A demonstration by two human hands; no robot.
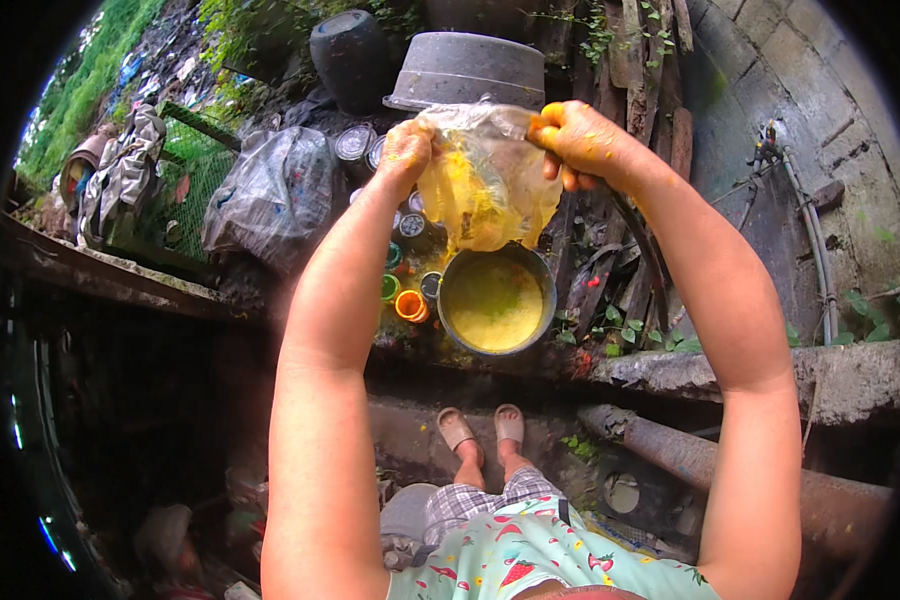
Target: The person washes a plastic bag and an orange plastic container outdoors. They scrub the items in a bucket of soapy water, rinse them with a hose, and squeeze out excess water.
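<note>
Between my raised hands hangs a clear plastic bag [485,175], its inside smeared with wet yellow stuff. My left hand [407,152] grips the bag's upper left corner in a closed fist. At the opposite corner, my right hand [582,142] pinches the edge, its fingers stained yellow. Below the bag's lower end stands a dark round pot [545,325] holding a yellow, grainy or foamy mixture with a greenish patch. The bag's bottom overlaps the pot's far rim in view; I cannot tell whether they touch.
Left of the pot stand an orange jar [412,306], a green jar [389,287] and several lidded tins [354,142]. A grey upturned basin [470,68] sits behind the bag. Wooden planks [638,70] lean on the right. A rusty pipe [750,470] lies near my feet, below a concrete ledge [850,385].
</note>
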